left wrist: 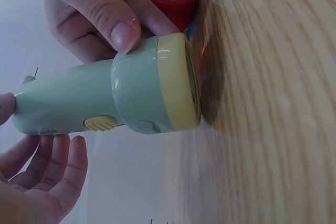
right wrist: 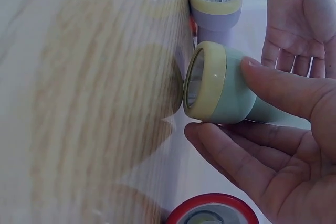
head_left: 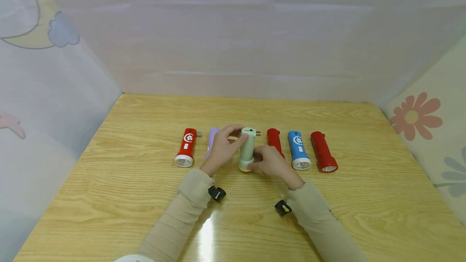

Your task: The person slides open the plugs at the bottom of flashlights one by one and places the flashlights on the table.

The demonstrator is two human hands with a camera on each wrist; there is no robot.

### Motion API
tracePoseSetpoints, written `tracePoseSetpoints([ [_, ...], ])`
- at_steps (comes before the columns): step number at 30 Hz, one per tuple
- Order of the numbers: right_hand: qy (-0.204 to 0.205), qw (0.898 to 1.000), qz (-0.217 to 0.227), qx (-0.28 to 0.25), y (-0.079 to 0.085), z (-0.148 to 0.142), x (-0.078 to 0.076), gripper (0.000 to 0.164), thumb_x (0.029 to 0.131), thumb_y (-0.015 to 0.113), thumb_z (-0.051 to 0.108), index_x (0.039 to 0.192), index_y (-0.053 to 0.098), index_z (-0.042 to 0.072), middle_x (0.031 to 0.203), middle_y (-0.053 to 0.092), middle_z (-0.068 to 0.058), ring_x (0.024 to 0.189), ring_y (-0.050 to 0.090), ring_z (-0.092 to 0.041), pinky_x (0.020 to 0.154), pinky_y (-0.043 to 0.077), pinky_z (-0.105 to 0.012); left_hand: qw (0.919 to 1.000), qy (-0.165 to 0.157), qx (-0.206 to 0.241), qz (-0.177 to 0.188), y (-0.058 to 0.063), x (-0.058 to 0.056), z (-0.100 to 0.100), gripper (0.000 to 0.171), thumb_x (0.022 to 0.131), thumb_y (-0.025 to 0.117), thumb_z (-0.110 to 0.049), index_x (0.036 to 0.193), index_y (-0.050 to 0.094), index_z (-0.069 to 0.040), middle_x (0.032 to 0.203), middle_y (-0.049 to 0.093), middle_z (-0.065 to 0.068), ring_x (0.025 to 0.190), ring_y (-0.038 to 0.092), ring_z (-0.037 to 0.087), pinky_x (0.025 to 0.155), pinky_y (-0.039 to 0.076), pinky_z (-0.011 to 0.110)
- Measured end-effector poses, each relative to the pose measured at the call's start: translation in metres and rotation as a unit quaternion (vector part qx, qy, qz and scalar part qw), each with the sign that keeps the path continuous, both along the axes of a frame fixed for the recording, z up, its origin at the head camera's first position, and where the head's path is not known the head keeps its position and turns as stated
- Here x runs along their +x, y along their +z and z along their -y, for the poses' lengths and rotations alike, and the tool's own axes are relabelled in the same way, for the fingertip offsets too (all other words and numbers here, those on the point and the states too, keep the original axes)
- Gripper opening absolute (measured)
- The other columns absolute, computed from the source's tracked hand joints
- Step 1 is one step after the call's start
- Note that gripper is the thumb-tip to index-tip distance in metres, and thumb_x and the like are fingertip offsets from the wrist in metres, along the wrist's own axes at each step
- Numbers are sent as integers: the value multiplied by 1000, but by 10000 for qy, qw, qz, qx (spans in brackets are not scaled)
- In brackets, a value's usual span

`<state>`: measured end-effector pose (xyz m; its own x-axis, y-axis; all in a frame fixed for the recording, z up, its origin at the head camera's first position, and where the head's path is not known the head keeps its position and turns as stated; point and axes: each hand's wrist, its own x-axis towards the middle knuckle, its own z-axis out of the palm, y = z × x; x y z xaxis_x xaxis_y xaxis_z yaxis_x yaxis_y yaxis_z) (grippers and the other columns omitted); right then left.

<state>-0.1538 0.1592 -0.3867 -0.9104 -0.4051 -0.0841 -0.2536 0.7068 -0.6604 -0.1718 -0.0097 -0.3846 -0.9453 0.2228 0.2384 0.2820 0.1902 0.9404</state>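
A pale green flashlight [head_left: 247,148] with a cream lamp rim [left wrist: 176,82] stands nearly upright between my hands, lamp end down at the table surface. My left hand [head_left: 223,147] holds its upper end between thumb and fingers, where two metal plug prongs [head_left: 258,133] stick out to the right. Lower down, my right hand [head_left: 272,161] grips the lamp head, thumb on one side and fingers on the other. A cream slide switch [left wrist: 101,123] shows on the body in the left wrist view. Partly behind my left hand lies a purple flashlight [head_left: 212,136].
In the same row are a red flashlight with a white rim [head_left: 186,146] on the left, and a red flashlight [head_left: 274,138], a blue flashlight [head_left: 298,148] and another red flashlight [head_left: 323,151] on the right. The wooden table [head_left: 109,197] meets a pale cloth wall [head_left: 233,51].
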Motion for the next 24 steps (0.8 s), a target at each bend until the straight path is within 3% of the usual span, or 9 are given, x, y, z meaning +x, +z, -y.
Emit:
tracePoseSetpoints([
  [8, -238, 9983, 119, -512, 2, 1, 5, 42, 74, 75, 7, 111, 57, -6, 104, 62, -17, 89, 63, -28, 77, 51, -37, 10000, 66, 14, -14, 0, -3, -2, 32, 88, 62, -19, 115, 60, -2, 104, 61, 9, 95, 56, 20, 74, 49, 32],
  [15, -487, 9962, 156, -703, 1, 4, 7, 62, 74, 75, 5, 125, 42, -5, 111, 59, -20, 94, 60, -30, 80, 50, -39, 9998, 122, -39, 142, 34, 16, -3, 29, 89, 59, -9, 114, 57, 6, 104, 60, 19, 97, 55, 30, 76, 48, 37],
  [16, -504, 9961, 157, -707, 0, 4, 7, 63, 74, 75, 5, 126, 41, -5, 111, 58, -20, 94, 60, -30, 80, 50, -39, 9998, 125, -46, 137, 34, 16, -3, 29, 89, 59, -9, 114, 57, 6, 104, 60, 19, 96, 55, 30, 76, 48, 36],
  [24, -525, 9962, 40, -696, -1, 5, 7, 65, 73, 75, 3, 127, 39, -4, 106, 60, -20, 90, 61, -29, 79, 50, -39, 9997, 67, 110, 183, 0, -3, -3, 34, 88, 61, -16, 118, 57, 2, 108, 60, 15, 97, 56, 27, 75, 48, 38],
])
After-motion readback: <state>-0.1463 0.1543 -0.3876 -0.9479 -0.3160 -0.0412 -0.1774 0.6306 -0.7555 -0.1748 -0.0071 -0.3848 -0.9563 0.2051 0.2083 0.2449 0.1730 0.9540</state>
